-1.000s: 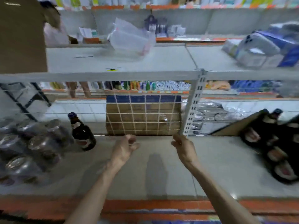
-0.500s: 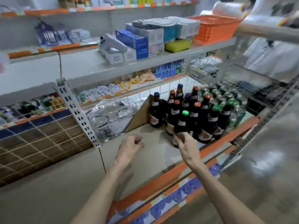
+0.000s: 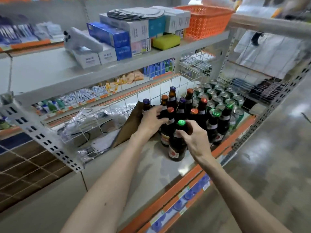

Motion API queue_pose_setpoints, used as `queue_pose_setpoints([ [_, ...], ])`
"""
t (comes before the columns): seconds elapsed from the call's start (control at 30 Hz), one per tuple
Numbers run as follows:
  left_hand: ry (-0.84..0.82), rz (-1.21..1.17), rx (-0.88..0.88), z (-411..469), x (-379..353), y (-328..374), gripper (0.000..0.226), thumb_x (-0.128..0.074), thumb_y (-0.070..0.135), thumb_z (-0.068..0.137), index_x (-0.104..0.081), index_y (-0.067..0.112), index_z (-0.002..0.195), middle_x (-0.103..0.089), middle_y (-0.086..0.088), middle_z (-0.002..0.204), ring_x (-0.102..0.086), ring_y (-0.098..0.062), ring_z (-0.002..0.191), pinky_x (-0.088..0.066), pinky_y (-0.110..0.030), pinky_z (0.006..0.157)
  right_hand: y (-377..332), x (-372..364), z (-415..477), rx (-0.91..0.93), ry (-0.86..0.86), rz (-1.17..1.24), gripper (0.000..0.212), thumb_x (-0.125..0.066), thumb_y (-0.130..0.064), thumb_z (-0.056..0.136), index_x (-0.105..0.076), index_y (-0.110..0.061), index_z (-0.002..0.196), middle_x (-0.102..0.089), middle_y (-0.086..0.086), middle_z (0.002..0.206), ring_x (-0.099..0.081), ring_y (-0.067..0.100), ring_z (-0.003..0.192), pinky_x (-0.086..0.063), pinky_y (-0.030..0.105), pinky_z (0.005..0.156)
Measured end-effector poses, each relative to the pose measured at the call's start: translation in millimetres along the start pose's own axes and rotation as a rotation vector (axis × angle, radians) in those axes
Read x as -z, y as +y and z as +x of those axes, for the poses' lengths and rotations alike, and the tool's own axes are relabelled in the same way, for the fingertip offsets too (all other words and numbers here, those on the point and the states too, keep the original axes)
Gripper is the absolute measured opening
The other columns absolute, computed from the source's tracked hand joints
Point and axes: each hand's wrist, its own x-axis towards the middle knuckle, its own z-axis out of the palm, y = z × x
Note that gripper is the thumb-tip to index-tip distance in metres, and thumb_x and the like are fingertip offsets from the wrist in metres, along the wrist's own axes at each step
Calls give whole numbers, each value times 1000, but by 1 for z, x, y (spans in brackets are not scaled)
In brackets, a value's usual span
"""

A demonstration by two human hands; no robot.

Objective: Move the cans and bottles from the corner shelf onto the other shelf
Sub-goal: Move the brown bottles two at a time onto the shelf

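Observation:
On the corner shelf stand several dark brown bottles with coloured caps, and behind them several green cans. My right hand grips the neck of the nearest bottle, the green-capped bottle, which stands at the front of the group. My left hand curls round the purple-capped bottle at the left edge of the group, beside a leaning sheet of brown cardboard. Both bottles stand upright on the shelf.
A white wire grid backs the shelf, and a perforated upright divides it from the shelf to the left. Overhead, a shelf carries boxes and an orange basket. Grey floor lies to the right.
My view swung from the left shelf to the corner shelf. Both hands, empty a moment ago, reached forward and closed on bottles: the right on the green-capped one, the left on the purple-capped one.

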Motion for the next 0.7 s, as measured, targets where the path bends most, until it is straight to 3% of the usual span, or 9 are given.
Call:
queue_pose_setpoints([
  [0.13, -7, 22, -19, 21, -19, -4, 60, -82, 22, 81, -59, 19, 136, -64, 1, 133, -58, -13, 123, -45, -28, 104, 0, -8, 6, 9, 63, 30, 31, -73, -29, 85, -64, -17, 112, -70, -1, 99, -64, 16, 92, -53, 36, 82],
  [0.33, 130, -76, -14, 17, -38, -4, 30, -80, 23, 81, -68, 21, 108, -74, 0, 100, -71, -18, 95, -58, -43, 88, 5, -11, 5, 32, 84, 44, 28, -72, -27, 87, -66, -16, 112, -72, 1, 95, -67, 17, 87, -54, 35, 79],
  [0.47, 211, -62, -12, -12, -20, -8, 23, -80, 20, 82, -71, 19, 103, -71, 10, 88, -65, -3, 82, -49, -13, 74, 4, -7, 1, 47, 80, 36, 26, -71, -25, 87, -66, -16, 112, -71, -2, 91, -67, 15, 83, -53, 30, 76],
  [0.5, 243, -68, -3, -23, -12, -10, 21, -80, 18, 82, -72, 20, 102, -72, 12, 87, -65, -2, 83, -48, -12, 74, 3, -6, 0, 49, 70, 33, 26, -71, -24, 87, -66, -16, 112, -70, -3, 88, -67, 14, 81, -53, 29, 74],
  [0.6, 289, -83, 33, -58, 20, -21, 14, -79, 18, 82, -72, 16, 93, -76, 2, 84, -66, -4, 78, -50, -24, 77, -6, -7, -1, 70, 20, 9, 27, -70, -25, 88, -66, -15, 114, -66, -5, 82, -64, 11, 72, -51, 26, 66],
  [0.7, 346, 6, 90, -97, 59, -33, 12, -78, 22, 81, -72, 12, 84, -75, -2, 79, -64, -5, 71, -49, -28, 72, -23, -17, -2, 116, -31, 11, 28, -70, -28, 88, -66, -17, 114, -70, -1, 83, -66, 16, 73, -55, 37, 68],
])
